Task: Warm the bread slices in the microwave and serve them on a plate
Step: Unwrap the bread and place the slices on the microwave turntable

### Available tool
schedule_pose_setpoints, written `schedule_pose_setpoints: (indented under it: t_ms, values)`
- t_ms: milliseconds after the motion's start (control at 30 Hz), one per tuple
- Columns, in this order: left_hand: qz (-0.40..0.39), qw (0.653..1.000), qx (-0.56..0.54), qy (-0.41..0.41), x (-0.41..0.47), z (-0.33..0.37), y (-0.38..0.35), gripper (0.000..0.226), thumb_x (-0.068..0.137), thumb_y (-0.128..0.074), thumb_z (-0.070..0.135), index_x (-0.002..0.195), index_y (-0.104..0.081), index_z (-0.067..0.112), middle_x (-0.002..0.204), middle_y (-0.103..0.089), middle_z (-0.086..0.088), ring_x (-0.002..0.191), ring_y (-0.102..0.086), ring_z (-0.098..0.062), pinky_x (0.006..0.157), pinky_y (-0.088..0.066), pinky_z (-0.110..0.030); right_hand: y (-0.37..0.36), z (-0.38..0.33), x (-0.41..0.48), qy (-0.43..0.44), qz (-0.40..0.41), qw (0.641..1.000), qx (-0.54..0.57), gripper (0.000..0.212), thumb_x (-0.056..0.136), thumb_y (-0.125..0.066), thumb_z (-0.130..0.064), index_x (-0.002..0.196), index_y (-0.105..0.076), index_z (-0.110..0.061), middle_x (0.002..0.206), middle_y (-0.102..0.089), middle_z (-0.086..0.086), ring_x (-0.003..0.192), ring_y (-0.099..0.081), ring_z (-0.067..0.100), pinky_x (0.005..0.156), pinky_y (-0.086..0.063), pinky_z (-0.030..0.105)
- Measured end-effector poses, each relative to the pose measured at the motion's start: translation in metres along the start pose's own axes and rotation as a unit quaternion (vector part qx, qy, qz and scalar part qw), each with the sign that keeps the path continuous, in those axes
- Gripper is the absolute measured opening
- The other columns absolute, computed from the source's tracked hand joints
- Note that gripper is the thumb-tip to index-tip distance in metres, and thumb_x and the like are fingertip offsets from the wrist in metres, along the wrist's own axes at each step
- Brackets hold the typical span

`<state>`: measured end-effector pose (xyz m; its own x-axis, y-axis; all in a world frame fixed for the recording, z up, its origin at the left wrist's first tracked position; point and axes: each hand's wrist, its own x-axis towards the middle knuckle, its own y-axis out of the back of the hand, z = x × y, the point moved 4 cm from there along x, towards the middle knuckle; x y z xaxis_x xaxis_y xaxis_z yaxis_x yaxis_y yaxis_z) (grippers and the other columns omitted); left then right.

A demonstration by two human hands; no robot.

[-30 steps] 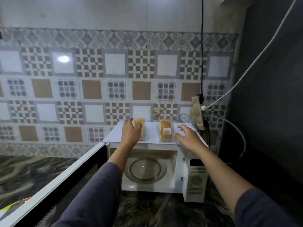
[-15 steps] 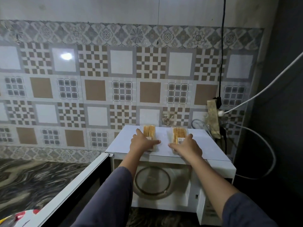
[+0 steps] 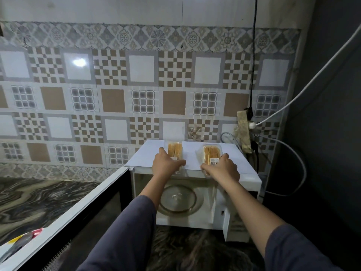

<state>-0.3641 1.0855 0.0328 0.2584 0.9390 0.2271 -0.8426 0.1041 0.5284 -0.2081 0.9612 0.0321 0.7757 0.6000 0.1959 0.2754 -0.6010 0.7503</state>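
Observation:
Two clear plastic packs of bread slices lie on top of the white microwave (image 3: 248, 173). My left hand (image 3: 166, 165) grips the near end of the left bread pack (image 3: 174, 149). My right hand (image 3: 222, 169) grips the near end of the right bread pack (image 3: 211, 152), which carries a white label. The microwave's door (image 3: 74, 216) stands swung open to the left, and the glass turntable (image 3: 178, 198) inside is bare. No plate is in view.
A patterned tile wall stands behind. A power strip (image 3: 244, 132) with black and white cables hangs to the right of the microwave, next to a dark wall. A marbled dark counter (image 3: 39, 196) stretches left. A colourful packet (image 3: 21, 239) peeks out at the lower left.
Both hands came down from reaching over the microwave top and closed on the near ends of the two bread packs. The view moved closer and higher.

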Motion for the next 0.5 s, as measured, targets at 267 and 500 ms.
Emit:
schedule_pose_setpoints:
  t_ms: [267, 500]
  values:
    - [0.024, 0.999, -0.038, -0.024, -0.095, 0.007, 0.004, 0.084, 0.063, -0.082, 0.037, 0.129, -0.037, 0.009, 0.121, -0.055, -0.010, 0.105, -0.057, -0.027, 0.083, -0.051, -0.035, 0.031, 0.036, -0.074, 0.026, 0.024, 0.999, 0.024, 0.080, 0.065, -0.067, -0.059, 0.124, -0.039, -0.014, 0.122, -0.054, 0.007, 0.111, -0.051, 0.030, 0.087, -0.049, 0.044]
    - [0.027, 0.999, -0.046, -0.007, -0.175, -0.029, -0.017, 0.080, 0.061, -0.082, 0.039, 0.123, -0.040, 0.012, 0.119, -0.053, -0.007, 0.105, -0.053, -0.023, 0.085, -0.049, -0.034, 0.031, 0.091, -0.149, 0.044, 0.081, 0.993, 0.068, 0.076, 0.064, -0.074, -0.050, 0.124, -0.045, -0.012, 0.121, -0.057, 0.009, 0.112, -0.052, 0.030, 0.087, -0.046, 0.038]
